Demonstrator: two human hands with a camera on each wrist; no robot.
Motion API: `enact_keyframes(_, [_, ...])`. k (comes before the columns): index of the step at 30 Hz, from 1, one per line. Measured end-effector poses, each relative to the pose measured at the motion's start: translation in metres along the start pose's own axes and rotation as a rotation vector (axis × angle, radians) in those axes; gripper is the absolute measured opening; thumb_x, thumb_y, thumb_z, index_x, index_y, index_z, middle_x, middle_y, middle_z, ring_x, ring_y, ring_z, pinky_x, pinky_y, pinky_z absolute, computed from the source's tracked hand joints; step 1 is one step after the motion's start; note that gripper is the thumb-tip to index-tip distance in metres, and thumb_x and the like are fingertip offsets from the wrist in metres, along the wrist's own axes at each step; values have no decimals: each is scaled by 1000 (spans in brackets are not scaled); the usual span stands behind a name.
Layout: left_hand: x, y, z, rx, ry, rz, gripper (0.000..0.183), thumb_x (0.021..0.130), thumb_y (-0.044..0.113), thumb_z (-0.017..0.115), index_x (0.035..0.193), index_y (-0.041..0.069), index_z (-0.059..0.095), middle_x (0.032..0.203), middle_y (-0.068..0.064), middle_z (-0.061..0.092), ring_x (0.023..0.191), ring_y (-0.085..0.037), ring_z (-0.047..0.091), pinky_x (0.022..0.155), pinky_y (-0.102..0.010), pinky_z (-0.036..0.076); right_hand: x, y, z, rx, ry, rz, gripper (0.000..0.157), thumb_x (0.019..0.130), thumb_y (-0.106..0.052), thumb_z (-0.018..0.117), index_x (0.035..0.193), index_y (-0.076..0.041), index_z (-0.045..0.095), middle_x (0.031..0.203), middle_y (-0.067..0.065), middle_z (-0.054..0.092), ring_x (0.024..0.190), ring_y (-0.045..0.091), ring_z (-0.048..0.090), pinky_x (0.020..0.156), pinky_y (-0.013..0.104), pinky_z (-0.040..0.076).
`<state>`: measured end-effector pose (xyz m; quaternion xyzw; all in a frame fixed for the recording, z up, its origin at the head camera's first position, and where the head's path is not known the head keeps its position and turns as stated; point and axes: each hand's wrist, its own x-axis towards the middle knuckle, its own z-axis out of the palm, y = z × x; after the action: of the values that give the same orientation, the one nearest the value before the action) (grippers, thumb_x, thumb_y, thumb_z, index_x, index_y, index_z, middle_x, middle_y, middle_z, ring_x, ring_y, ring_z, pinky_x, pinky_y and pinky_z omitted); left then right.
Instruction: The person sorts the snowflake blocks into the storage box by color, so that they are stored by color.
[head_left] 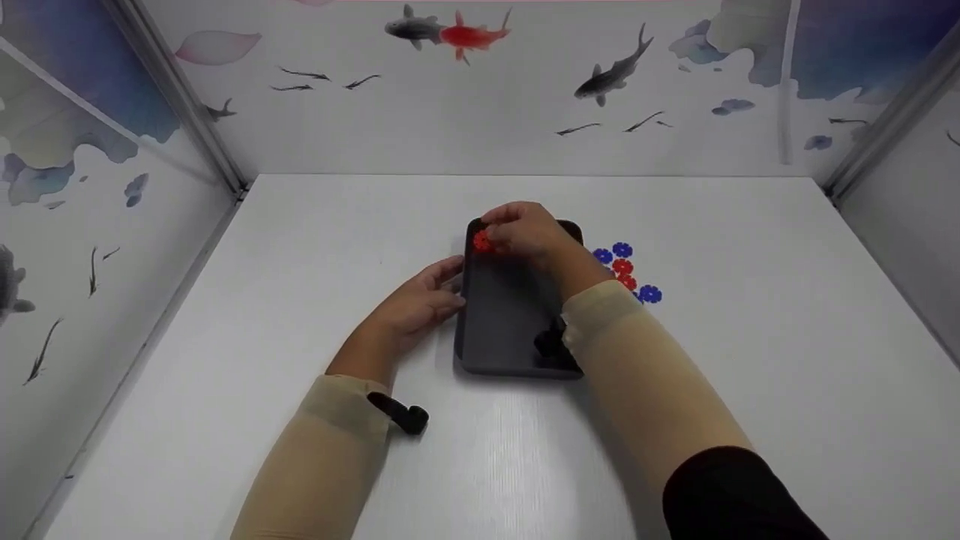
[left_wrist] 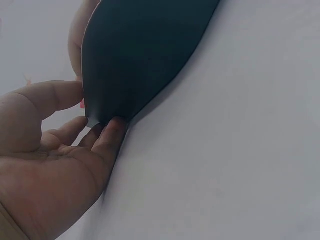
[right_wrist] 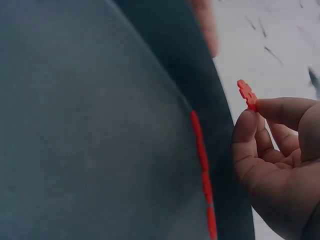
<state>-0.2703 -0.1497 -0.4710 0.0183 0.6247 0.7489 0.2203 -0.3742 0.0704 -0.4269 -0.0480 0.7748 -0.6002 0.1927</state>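
A dark grey rectangular tray [head_left: 495, 322] lies on the white table, its long sides running away from me. My left hand [head_left: 420, 304] rests at the tray's left side, with thumb and fingertips touching the outer wall. Over the far end of the tray, my right hand [head_left: 529, 232] pinches a red flower-shaped plastic piece [right_wrist: 247, 94] between thumb and forefinger. Inside, several red pieces [right_wrist: 202, 155] lie in a line along one wall in the right wrist view. My right hand hides part of that end in the head view.
Loose red pieces [head_left: 622, 267] and blue pieces [head_left: 650, 294] lie on the table [head_left: 750, 360] to the tray's right, partly behind my right forearm. White panels with painted fish [head_left: 615, 71] enclose the table at the back and sides.
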Motion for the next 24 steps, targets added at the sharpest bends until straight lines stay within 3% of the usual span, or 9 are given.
enact_keyframes(8, [0,2,0,15,-9,8,78,96,-9,59,166,18,38,174,-5,38,156,-18,45,126,-39,40,6,13,5,-130,-11,-6,26,97,-8,74,123,-9,74,115,10,73,92,19,71,80,30,63])
enact_keyframes(16, [-1,2,0,-3,5,-10,79,95,-9,61,166,18,38,174,-4,38,157,-18,44,128,-40,38,10,19,8,-383,17,-53,25,96,-12,73,121,-10,75,113,10,76,90,19,74,77,29,62])
enact_keyframes(24, [1,1,-1,4,-2,-9,80,95,-9,61,167,17,36,175,-4,37,157,-18,44,129,-41,38,9,18,6,-435,47,-3,26,96,-15,75,122,-14,76,114,8,75,94,21,74,80,31,62])
